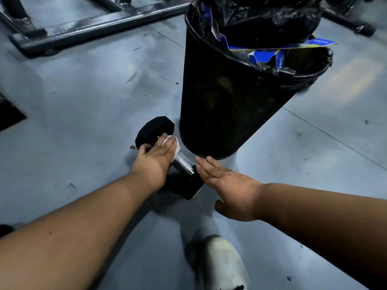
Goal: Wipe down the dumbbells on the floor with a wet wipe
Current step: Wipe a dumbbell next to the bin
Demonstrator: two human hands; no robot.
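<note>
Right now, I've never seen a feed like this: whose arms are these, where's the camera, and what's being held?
It is one head-worn camera looking down, so the arms are the wearer's own. On the grey floor lies a black dumbbell beside a black mesh bin. The left hand presses a white wipe onto the handle, fingers mostly straight. The right hand is open and flat over the near end, holding nothing. A white shoe shows below.

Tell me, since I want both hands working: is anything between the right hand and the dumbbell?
Nothing visible. The right hand lies open with its fingertips at the near head of the dumbbell. The left hand presses the wet wipe on the handle. The waste bin stands just beyond, not between.
</note>
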